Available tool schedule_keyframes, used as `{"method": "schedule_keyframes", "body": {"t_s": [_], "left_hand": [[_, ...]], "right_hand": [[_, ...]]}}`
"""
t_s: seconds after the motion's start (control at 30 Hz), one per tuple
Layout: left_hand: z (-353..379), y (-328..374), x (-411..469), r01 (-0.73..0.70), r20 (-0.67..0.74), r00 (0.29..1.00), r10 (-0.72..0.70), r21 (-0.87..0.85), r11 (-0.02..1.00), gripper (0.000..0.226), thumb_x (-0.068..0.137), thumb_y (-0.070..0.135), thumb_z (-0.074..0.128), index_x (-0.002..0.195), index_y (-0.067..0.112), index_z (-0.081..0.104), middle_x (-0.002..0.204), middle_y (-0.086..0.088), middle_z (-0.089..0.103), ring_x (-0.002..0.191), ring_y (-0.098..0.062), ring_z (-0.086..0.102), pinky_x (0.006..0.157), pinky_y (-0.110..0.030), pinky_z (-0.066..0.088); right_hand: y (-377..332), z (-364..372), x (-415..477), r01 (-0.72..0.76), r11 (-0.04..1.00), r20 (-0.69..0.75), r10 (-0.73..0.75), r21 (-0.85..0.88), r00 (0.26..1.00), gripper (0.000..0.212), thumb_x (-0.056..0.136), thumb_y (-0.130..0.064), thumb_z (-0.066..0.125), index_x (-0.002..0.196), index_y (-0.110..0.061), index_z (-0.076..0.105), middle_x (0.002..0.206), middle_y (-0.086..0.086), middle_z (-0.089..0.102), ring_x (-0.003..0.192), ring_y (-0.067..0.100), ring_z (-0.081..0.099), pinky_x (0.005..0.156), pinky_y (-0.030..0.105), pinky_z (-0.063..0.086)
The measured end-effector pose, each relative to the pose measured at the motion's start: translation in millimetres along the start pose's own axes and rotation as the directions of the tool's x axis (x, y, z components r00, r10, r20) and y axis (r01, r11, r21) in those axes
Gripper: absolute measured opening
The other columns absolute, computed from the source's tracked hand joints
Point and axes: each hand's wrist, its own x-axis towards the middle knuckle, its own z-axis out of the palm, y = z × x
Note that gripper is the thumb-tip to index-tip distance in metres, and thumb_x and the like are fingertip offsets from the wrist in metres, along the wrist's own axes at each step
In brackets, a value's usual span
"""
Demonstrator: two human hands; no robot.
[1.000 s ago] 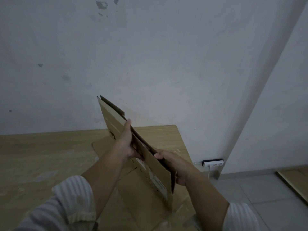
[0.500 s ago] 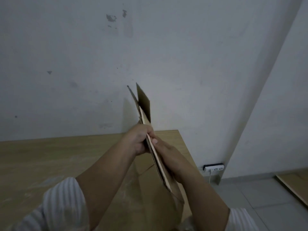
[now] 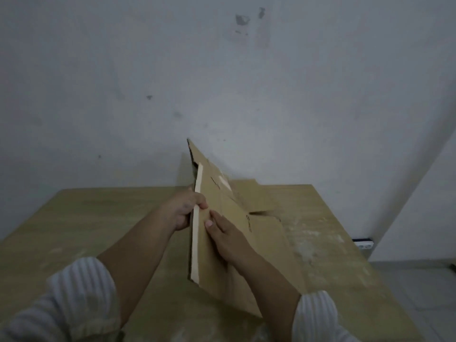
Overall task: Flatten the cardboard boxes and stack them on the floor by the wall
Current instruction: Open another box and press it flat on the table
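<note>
My left hand point(image 3: 183, 212) grips the box point(image 3: 261, 245) by its edge; my right hand point(image 3: 225, 234) presses the panel, fingers straight, over the table point(image 3: 98, 218).

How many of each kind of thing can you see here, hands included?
hands: 2 (left hand, right hand)
cardboard box, folded flat: 1 that I can tell apart
table: 1
power strip: 1
Total: 5
</note>
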Motion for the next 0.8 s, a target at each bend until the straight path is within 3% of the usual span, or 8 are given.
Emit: {"method": "schedule_keyframes", "body": {"t_s": [0.13, 0.27, 0.33, 0.43, 0.5, 0.57, 0.7, 0.8], "left_hand": [[-45.7, -40.9, 16.7, 0.087, -0.049, 0.995, -0.082, 0.103, 0.991, 0.037, 0.080, -0.011, 0.043, 0.112, 0.008, 0.051, 0.099, -0.022, 0.056, 0.085, -0.035, 0.057, 0.068, -0.040, 0.052], [-70.3, -63.4, 37.0, 0.064, -0.100, 0.994, -0.043, 0.217, 0.974, 0.045, 0.078, -0.008, 0.050, 0.120, 0.008, 0.052, 0.112, -0.023, 0.059, 0.101, -0.038, 0.057, 0.087, -0.048, 0.053], [-73.0, -72.7, 47.7, 0.068, -0.159, 0.987, -0.012, 0.353, 0.933, 0.040, 0.078, -0.006, 0.052, 0.116, 0.004, 0.054, 0.110, -0.021, 0.060, 0.097, -0.033, 0.058, 0.079, -0.038, 0.054], [-75.4, -88.1, 64.8, 0.134, -0.257, 0.966, 0.035, 0.612, 0.779, 0.049, 0.081, -0.003, 0.050, 0.130, -0.004, 0.043, 0.122, -0.022, 0.055, 0.101, -0.032, 0.058, 0.061, -0.028, 0.046], [-80.3, -104.2, 81.6, 0.158, -0.275, 0.959, 0.069, 0.720, 0.676, 0.075, 0.083, -0.002, 0.050, 0.147, -0.001, 0.012, 0.142, -0.023, 0.037, 0.121, -0.035, 0.048, 0.082, -0.034, 0.048], [-81.8, -119.1, 96.2, 0.197, -0.303, 0.949, 0.090, 0.792, 0.578, 0.085, 0.085, 0.001, 0.051, 0.149, 0.004, -0.005, 0.150, -0.022, 0.021, 0.128, -0.037, 0.039, 0.096, -0.038, 0.042], [-66.4, -134.4, 127.5, 0.330, -0.386, 0.917, 0.106, 0.879, 0.343, 0.072, 0.087, 0.015, 0.046, 0.149, 0.013, 0.010, 0.150, -0.017, 0.015, 0.133, -0.036, 0.027, 0.105, -0.047, 0.034], [-55.5, -136.6, 162.1, 0.387, -0.433, 0.896, 0.096, 0.869, 0.308, 0.066, 0.086, 0.017, 0.040, 0.147, 0.018, 0.016, 0.156, -0.021, 0.003, 0.143, -0.040, 0.005, 0.113, -0.056, 0.009]], "right_hand": [[14.0, 63.7, 11.9, -0.118, 0.993, 0.110, 0.118, -0.007, 0.987, 0.057, 0.096, -0.053, 0.029, 0.148, -0.030, 0.024, 0.155, 0.003, 0.029, 0.140, 0.023, 0.029, 0.112, 0.034, 0.022], [26.0, 90.8, 26.4, -0.134, 0.986, 0.127, 0.146, -0.096, 0.981, 0.056, 0.098, -0.049, 0.028, 0.148, -0.025, 0.024, 0.155, 0.005, 0.029, 0.140, 0.024, 0.029, 0.110, 0.034, 0.024], [34.5, 97.8, 35.0, -0.143, 0.978, 0.148, 0.166, -0.152, 0.975, 0.056, 0.099, -0.048, 0.029, 0.148, -0.023, 0.024, 0.154, 0.007, 0.030, 0.140, 0.024, 0.030, 0.110, 0.035, 0.024], [53.2, 104.1, 48.4, -0.163, 0.960, 0.170, 0.203, -0.227, 0.964, 0.053, 0.100, -0.042, 0.031, 0.148, -0.021, 0.024, 0.153, 0.008, 0.030, 0.139, 0.024, 0.031, 0.109, 0.032, 0.025], [68.7, 103.5, 58.1, -0.175, 0.946, 0.176, 0.228, -0.274, 0.958, 0.052, 0.100, -0.039, 0.033, 0.148, -0.021, 0.024, 0.153, 0.009, 0.030, 0.139, 0.024, 0.031, 0.109, 0.030, 0.025], [84.7, 98.6, 68.7, -0.180, 0.932, 0.177, 0.244, -0.314, 0.954, 0.052, 0.100, -0.036, 0.034, 0.148, -0.020, 0.023, 0.155, 0.007, 0.027, 0.141, 0.023, 0.027, 0.111, 0.029, 0.022], [113.8, 78.2, 100.4, -0.194, 0.928, 0.070, 0.227, -0.318, 0.971, 0.052, 0.098, -0.035, 0.039, 0.146, -0.018, 0.029, 0.151, 0.008, 0.034, 0.138, 0.022, 0.030, 0.109, 0.026, 0.024], [135.4, 58.9, 133.6, -0.207, 0.923, 0.022, 0.226, -0.324, 0.974, 0.053, 0.098, -0.032, 0.042, 0.146, -0.017, 0.029, 0.153, 0.011, 0.029, 0.140, 0.024, 0.026, 0.111, 0.027, 0.023]]}}
